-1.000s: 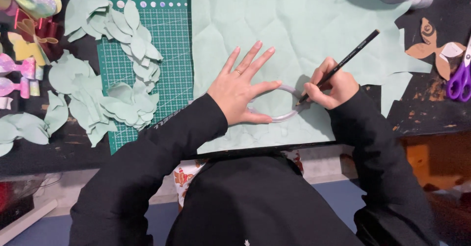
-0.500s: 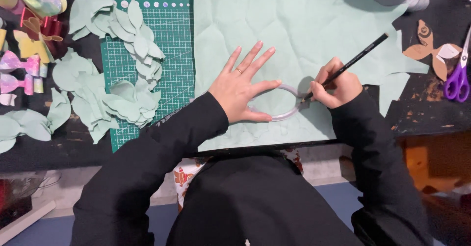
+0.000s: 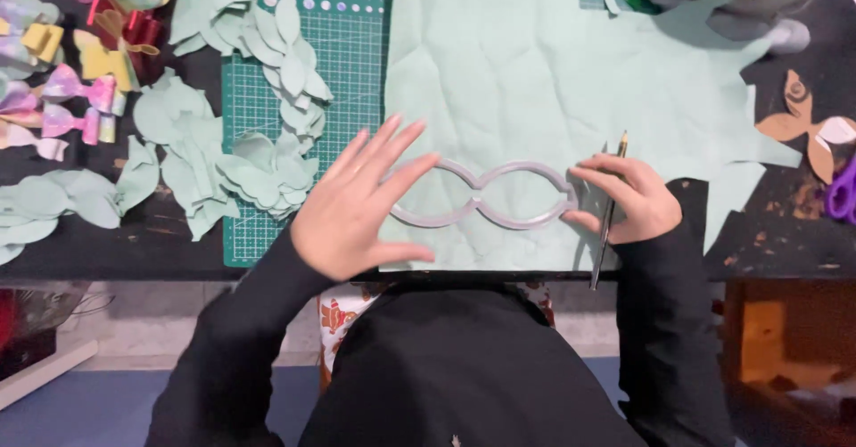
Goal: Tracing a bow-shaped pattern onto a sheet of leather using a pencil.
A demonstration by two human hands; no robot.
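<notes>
Head view, left hand [image 3: 357, 211]: I keep it spread flat, fingers apart, beside the template [image 3: 482, 196].
Right hand [image 3: 624, 199]: closed around the pencil [image 3: 610, 206], fingertips steadying the template end on the green sheet [image 3: 544, 73].
Advice: I press the template flat near the tabletop front edge before tracing.

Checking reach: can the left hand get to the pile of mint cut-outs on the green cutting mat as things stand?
Probably yes. The left hand is open, holds nothing, and sits right beside the cut-outs on the cutting mat. Nothing stands between them; it only touches the grey template on the mint sheet.

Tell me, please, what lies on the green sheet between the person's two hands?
In the head view, a grey double-loop template spans the sheet from left hand to right hand, which holds a pencil.
</notes>
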